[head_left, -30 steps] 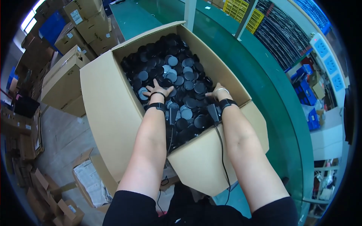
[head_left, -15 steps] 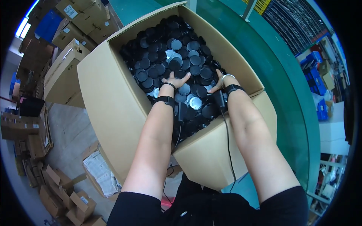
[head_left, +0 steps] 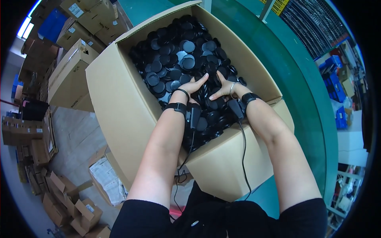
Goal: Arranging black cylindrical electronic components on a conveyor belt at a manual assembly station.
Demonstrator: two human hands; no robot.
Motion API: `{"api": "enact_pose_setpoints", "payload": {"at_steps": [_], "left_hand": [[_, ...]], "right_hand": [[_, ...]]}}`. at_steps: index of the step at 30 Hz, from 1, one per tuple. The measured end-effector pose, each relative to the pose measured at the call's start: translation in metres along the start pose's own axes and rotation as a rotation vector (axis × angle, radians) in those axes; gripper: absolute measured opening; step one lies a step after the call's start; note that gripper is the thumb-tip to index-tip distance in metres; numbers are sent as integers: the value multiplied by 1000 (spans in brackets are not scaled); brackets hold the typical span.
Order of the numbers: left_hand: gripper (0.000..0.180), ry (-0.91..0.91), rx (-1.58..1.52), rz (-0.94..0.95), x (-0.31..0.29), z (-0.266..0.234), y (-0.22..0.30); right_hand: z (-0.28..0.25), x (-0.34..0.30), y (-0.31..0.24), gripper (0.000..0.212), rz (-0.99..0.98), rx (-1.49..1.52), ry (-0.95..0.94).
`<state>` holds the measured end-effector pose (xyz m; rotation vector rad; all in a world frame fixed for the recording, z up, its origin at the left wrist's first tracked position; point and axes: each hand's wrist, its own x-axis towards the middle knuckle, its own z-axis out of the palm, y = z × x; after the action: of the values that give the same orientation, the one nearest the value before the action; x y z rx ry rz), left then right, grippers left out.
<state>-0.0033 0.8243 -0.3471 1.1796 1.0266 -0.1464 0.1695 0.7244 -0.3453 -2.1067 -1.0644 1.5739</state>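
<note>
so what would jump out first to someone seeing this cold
A big open cardboard box fills the middle, heaped with black round caps. Both hands are pressed into the pile near the box's near edge, left hand and right hand almost touching. Stacked cardboard cartons crowd the floor at left.

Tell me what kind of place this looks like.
Probably a factory or warehouse packing area: a big cardboard box full of black round caps, stacked cartons along the left, and a green floor. Both hands are in the caps.
</note>
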Motion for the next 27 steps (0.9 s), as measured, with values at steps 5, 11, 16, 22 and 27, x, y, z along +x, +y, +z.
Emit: {"api": "enact_pose_setpoints", "payload": {"at_steps": [5, 11, 16, 22, 27], "left_hand": [[120, -54, -80, -44, -19, 2, 12], [116, 11, -67, 7, -12, 6, 15], [97, 70, -132, 129, -6, 1, 21], [75, 80, -98, 238, -41, 4, 45], [57, 139, -125, 402, -94, 18, 53]], "right_hand": [[5, -4, -10, 142, -50, 111, -77], [9, 0, -8, 136, -178, 147, 23], [5, -8, -24, 140, -361, 175, 106], [2, -37, -44, 128, -639, 327, 115], [12, -79, -59, 128, -710, 292, 207]]}}
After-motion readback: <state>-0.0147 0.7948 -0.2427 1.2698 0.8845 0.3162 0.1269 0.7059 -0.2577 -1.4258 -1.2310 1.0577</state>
